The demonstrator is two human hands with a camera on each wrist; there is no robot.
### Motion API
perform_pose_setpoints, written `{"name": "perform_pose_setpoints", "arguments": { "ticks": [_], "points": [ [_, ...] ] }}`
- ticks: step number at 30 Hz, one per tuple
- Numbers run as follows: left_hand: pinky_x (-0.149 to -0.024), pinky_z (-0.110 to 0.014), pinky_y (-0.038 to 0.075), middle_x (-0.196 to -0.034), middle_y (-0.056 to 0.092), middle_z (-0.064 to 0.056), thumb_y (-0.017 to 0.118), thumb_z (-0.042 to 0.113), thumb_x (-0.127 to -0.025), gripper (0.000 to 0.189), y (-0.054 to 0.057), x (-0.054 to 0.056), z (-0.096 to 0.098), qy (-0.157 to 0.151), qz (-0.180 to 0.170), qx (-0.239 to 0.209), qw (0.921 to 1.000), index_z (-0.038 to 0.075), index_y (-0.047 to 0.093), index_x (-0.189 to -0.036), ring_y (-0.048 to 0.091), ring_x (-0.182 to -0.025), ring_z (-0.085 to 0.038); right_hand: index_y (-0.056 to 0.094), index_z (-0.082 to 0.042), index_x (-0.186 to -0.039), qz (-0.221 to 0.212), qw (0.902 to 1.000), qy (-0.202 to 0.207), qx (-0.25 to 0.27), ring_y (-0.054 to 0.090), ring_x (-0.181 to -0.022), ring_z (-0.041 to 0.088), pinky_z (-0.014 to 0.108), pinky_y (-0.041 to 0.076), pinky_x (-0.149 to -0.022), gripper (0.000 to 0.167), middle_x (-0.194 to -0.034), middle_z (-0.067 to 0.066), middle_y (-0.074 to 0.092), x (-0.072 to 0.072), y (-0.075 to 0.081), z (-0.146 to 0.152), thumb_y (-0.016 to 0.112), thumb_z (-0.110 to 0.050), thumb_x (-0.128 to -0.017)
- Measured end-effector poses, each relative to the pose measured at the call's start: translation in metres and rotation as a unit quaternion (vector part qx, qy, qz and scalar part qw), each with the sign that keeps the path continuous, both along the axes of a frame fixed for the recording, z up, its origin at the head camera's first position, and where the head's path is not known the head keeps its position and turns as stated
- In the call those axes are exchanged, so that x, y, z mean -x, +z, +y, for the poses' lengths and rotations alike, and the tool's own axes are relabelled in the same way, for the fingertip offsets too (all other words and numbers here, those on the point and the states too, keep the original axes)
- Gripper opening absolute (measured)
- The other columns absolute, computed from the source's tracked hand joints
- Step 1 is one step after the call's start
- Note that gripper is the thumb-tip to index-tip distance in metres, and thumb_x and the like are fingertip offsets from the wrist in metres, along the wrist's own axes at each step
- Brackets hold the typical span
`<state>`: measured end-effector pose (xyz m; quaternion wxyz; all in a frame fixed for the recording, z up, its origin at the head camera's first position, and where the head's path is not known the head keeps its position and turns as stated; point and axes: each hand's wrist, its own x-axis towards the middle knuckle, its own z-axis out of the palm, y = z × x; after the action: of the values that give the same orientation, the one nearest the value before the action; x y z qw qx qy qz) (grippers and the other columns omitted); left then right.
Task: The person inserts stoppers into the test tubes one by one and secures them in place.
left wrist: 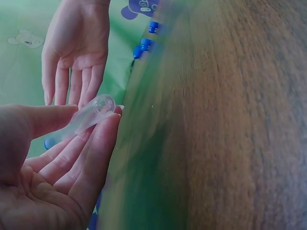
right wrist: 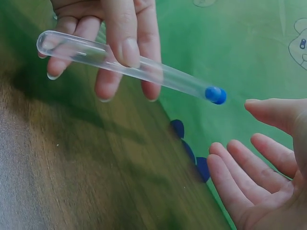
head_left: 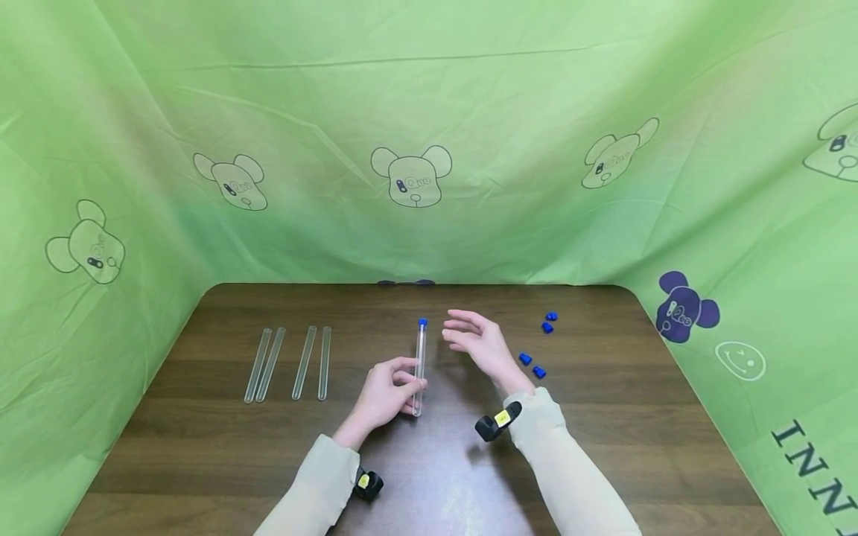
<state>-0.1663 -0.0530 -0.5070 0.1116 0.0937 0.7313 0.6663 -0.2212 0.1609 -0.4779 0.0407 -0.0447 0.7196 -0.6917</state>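
Note:
Between thumb and fingers, my left hand pinches a clear test tube over the middle of the table. A blue cap sits in the tube's far end, seen in the right wrist view. The rounded bottom of the tube faces the left wrist camera, close to the fingertips. To the right, my right hand is held apart from the cap, its fingers extended and holding nothing. In the right wrist view the right thumb and fingers are spread near the capped end.
Several uncapped test tubes lie on the left of the brown wooden table. On the right, several loose blue caps lie in two pairs. A green cloth with printed bear heads hangs behind and around the table.

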Motion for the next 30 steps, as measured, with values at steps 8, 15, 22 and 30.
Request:
{"name": "perform_pose_setpoints", "arguments": {
  "ticks": [8,15,22,30],
  "points": [
    [-0.054,-0.038,0.059,-0.09,0.073,-0.02,0.075,0.003,-0.092,0.045,-0.003,-0.001,-0.006,0.009,-0.005,0.001,0.9999,-0.006,0.059,-0.133,0.07,-0.057,-0.027,0.055,0.004,-0.14,-0.003,0.9999,-0.009,-0.004,0.07,-0.104,0.028,0.038,0.056,-0.089,0.047,-0.129,0.032,0.06,-0.002,-0.001,0.01,0.071,-0.004,-0.095],
    [-0.053,-0.037,0.059,-0.089,0.073,-0.022,0.074,0.002,-0.091,0.045,-0.003,0.0,-0.013,0.018,-0.002,0.007,0.9998,-0.006,0.059,-0.133,0.07,-0.056,-0.025,0.056,0.005,-0.139,-0.005,0.9997,-0.025,-0.003,0.071,-0.104,0.028,0.035,0.056,-0.087,0.044,-0.129,0.033,0.06,-0.004,-0.003,0.018,0.067,-0.002,-0.097],
    [-0.053,-0.037,0.059,-0.088,0.073,-0.018,0.074,0.002,-0.091,0.044,-0.001,0.001,-0.017,0.025,0.006,0.02,0.9995,-0.006,0.059,-0.132,0.068,-0.055,-0.022,0.057,0.005,-0.138,0.007,0.9991,-0.039,-0.015,0.07,-0.106,0.026,0.037,0.055,-0.09,0.043,-0.129,0.032,0.06,-0.005,-0.004,0.029,0.067,-0.003,-0.098],
    [-0.053,-0.037,0.059,-0.088,0.072,-0.014,0.075,0.002,-0.091,0.044,0.0,0.003,-0.022,0.037,0.009,0.024,0.999,-0.005,0.059,-0.132,0.069,-0.055,-0.022,0.057,0.006,-0.137,0.008,0.9981,-0.057,-0.02,0.07,-0.101,0.012,0.037,0.054,-0.092,0.043,-0.13,0.032,0.06,-0.009,0.001,0.038,0.068,-0.004,-0.097]
  ]
}}
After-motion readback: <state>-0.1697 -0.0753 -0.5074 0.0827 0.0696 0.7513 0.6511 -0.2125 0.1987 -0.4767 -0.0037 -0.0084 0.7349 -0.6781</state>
